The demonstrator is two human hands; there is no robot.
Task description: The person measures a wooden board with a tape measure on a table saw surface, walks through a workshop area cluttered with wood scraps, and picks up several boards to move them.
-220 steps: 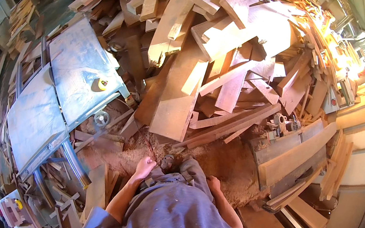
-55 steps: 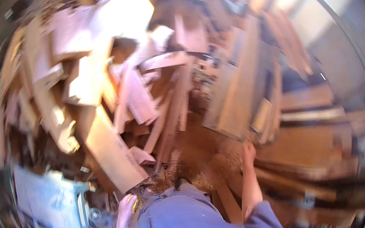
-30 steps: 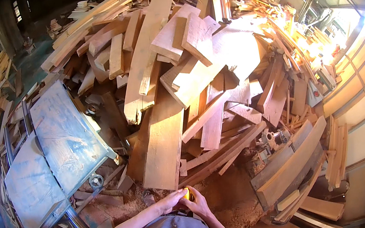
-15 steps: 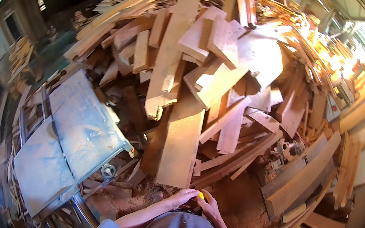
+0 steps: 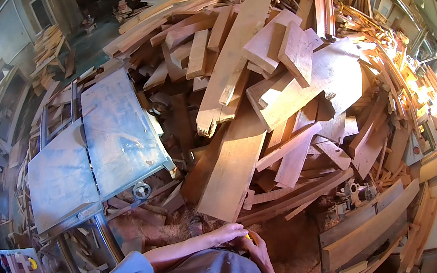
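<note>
Close in front of my body, my left hand (image 5: 229, 233) and my right hand (image 5: 257, 247) meet. A small yellow object (image 5: 247, 237) shows between them, mostly covered by the fingers, so its kind is not clear. My right hand is closed around it. My left hand lies against it with the fingers pressed together, and what those fingers grip is hidden. Just beyond the hands is the near end of a wide plank (image 5: 230, 177), which slants up into a heap of cut boards (image 5: 279, 94). Neither hand appears to touch the plank.
To the left stands a pale blue machine table (image 5: 117, 134) with a handwheel (image 5: 141, 190) below its edge. Long boards (image 5: 371, 227) lean at the lower right beside a metal machine part (image 5: 352, 191). Sawdust (image 5: 297, 259) covers the floor by me. Strong light falls on the wood at right.
The whole view has shifted, so the heap and the machine table sit farther right. My hands stay together at my front; less of the yellow object shows between the fingers.
</note>
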